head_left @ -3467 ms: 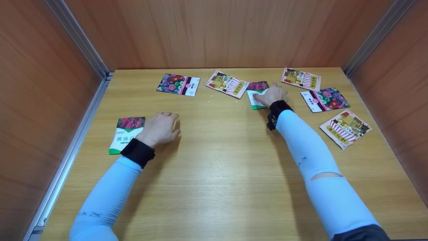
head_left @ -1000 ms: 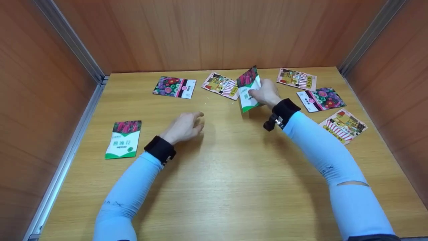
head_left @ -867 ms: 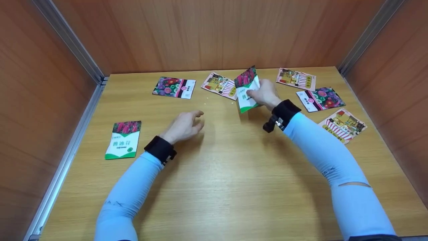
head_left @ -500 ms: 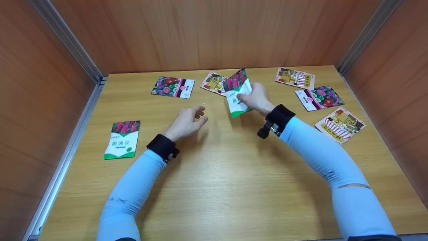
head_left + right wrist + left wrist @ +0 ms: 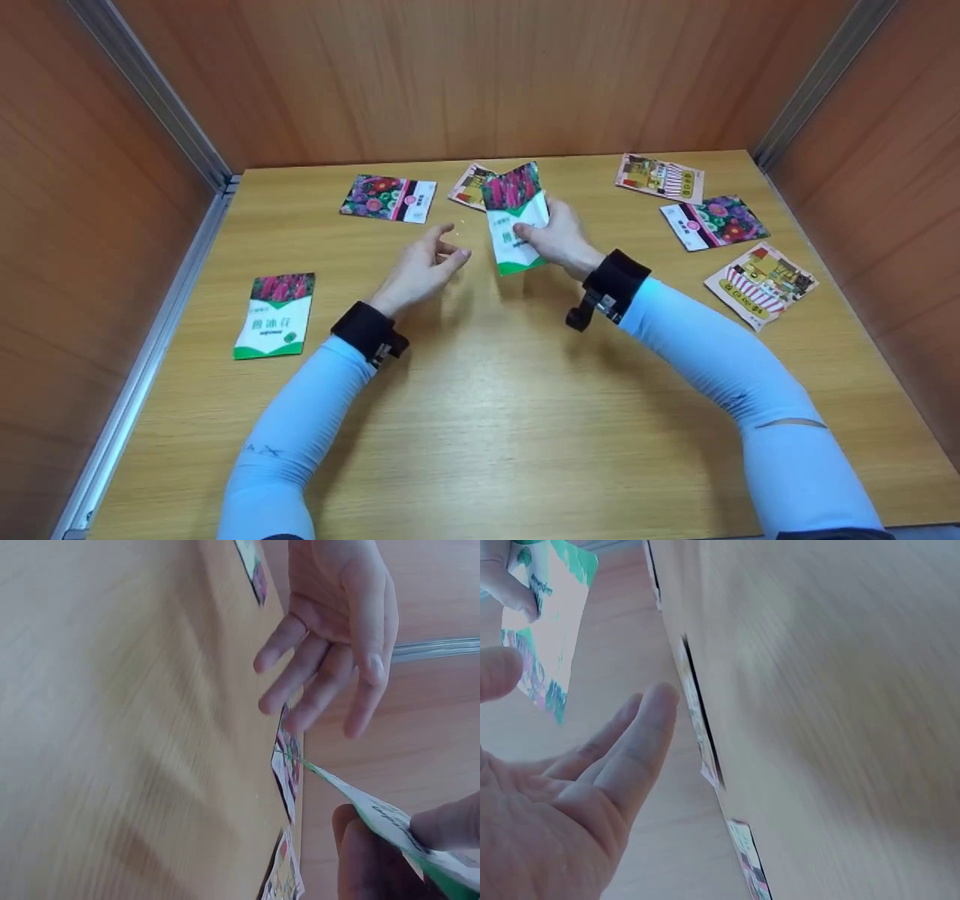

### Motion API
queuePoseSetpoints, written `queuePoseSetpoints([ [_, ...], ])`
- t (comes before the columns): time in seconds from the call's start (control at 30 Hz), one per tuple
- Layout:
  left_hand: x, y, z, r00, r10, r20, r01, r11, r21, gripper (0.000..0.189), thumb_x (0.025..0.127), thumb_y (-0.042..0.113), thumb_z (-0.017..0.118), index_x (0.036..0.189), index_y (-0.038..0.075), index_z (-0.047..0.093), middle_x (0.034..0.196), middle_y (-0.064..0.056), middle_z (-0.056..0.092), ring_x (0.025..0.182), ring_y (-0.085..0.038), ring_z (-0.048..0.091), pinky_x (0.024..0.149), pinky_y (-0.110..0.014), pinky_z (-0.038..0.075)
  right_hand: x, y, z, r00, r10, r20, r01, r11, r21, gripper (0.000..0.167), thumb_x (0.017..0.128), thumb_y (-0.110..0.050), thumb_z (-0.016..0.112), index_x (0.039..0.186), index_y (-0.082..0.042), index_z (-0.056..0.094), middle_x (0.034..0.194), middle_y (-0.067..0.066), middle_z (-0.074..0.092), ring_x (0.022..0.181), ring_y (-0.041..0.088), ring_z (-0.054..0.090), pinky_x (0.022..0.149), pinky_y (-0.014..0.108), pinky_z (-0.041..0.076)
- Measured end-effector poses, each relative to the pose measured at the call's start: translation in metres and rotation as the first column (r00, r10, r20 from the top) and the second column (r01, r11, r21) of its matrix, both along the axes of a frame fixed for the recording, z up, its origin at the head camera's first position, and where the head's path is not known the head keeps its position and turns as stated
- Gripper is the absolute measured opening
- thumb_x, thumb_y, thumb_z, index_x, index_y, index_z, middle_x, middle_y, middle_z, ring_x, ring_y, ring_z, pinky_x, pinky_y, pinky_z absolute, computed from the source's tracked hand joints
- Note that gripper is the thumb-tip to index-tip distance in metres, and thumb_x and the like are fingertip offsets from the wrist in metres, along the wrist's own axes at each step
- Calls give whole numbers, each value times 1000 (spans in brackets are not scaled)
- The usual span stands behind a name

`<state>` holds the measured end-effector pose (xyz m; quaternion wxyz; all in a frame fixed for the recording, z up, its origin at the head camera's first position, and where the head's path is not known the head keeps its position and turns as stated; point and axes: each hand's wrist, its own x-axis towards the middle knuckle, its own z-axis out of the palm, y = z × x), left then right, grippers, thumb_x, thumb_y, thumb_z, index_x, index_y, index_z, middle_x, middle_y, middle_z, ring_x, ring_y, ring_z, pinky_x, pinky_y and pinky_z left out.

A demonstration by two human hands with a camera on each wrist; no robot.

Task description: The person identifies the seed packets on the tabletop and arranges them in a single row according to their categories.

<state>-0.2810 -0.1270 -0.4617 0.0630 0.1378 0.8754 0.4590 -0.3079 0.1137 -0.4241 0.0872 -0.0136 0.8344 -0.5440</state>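
Observation:
My right hand point(image 5: 562, 238) pinches a white seed packet point(image 5: 511, 216) with pink flowers and a green lower edge, thumb on its front. The packet stands tilted above the table, its shadow below. In the right wrist view the seed packet point(image 5: 375, 810) is seen nearly edge-on between thumb and fingers. My left hand point(image 5: 418, 271) hovers just left of it, fingers loosely spread and holding nothing; the left wrist view shows a gap between this left hand point(image 5: 577, 795) and the held packet point(image 5: 559, 604). A matching seed packet point(image 5: 275, 316) lies flat at the left.
A purple flower packet point(image 5: 388, 198) lies at the back left. Beside it, a pink-edged packet point(image 5: 469, 186) is partly hidden behind the held one. At the right lie a striped packet point(image 5: 660, 177), another flower packet point(image 5: 716, 223) and a second striped packet point(image 5: 762, 285). Wooden walls point(image 5: 480, 82) enclose the table.
My right hand has picked the pink-flowered seed packet up off the table and brought it left and nearer. My left hand has moved right, away from the matching packet, toward the middle.

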Motion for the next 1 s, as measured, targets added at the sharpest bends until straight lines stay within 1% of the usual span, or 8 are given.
queuePoseSetpoints([
  [0.1, 2, 4, 5, 1000, 19, 21, -20, 997, 73, 71, 81, 53, 53, 137, 19, 26, 106, 1, 59, 89, -11, 58, 73, -29, 48, 6, -3, 1, 999, 3, 46, 1, 996, -88, 38, 80, -22, 66, 112, -13, 48, 96, 3, 59, 83, 15, 60, 69, 28, 49],
  [0.17, 4, 7, 10, 999, 10, 44, -16, 991, 135, 71, 82, 50, 54, 138, 18, 24, 108, -2, 58, 89, -13, 58, 72, -30, 48, 10, -5, 2, 997, 10, 75, 1, 990, -144, 38, 80, -22, 65, 113, -14, 47, 97, 3, 60, 84, 16, 61, 70, 29, 50],
  [0.3, 10, 13, 24, 991, -49, 122, 12, 958, 288, 67, 85, 38, 55, 138, 15, 23, 110, -10, 57, 90, -21, 60, 73, -37, 49, 18, -10, 2, 995, 33, 95, -10, 973, -230, 37, 80, -23, 65, 113, -15, 49, 99, 4, 61, 86, 18, 61, 72, 32, 49],
  [0.4, 15, 17, 35, 981, -89, 174, 19, 930, 367, 63, 87, 33, 55, 137, 13, 24, 109, -12, 56, 90, -24, 60, 72, -42, 49, 24, -13, 2, 995, 47, 84, -22, 962, -272, 38, 80, -24, 65, 113, -15, 49, 100, 4, 61, 88, 18, 61, 74, 32, 49],
  [0.53, 18, 22, 41, 973, -122, 198, 26, 902, 431, 58, 88, 30, 53, 136, 11, 27, 106, -14, 56, 92, -26, 58, 70, -43, 49, 30, -16, 2, 994, 75, 73, -47, 941, -334, 39, 80, -24, 65, 114, -14, 49, 103, 5, 60, 90, 20, 60, 76, 33, 48],
  [0.73, 19, 27, 42, 976, -124, 180, 15, 859, 513, 48, 87, 22, 55, 129, 10, 34, 103, -17, 59, 91, -27, 59, 67, -41, 50, 37, -20, 0, 992, 117, 55, -87, 919, -384, 40, 80, -26, 65, 115, -14, 49, 105, 7, 60, 92, 21, 60, 77, 34, 48],
  [0.87, 19, 29, 43, 987, -86, 138, 3, 860, 511, 46, 85, 18, 59, 124, 7, 39, 100, -14, 62, 90, -25, 61, 70, -38, 50, 38, -23, -3, 993, 113, 43, -87, 915, -395, 40, 79, -26, 66, 113, -12, 51, 103, 8, 60, 91, 22, 60, 76, 34, 48],
  [1.0, 17, 28, 40, 990, -50, 132, -23, 866, 499, 46, 82, 15, 62, 123, 7, 41, 101, -12, 62, 90, -23, 61, 74, -35, 49, 37, -27, -8, 993, 107, 56, -77, 920, -385, 38, 77, -25, 68, 110, -12, 54, 101, 7, 62, 90, 21, 61, 74, 34, 49],
])
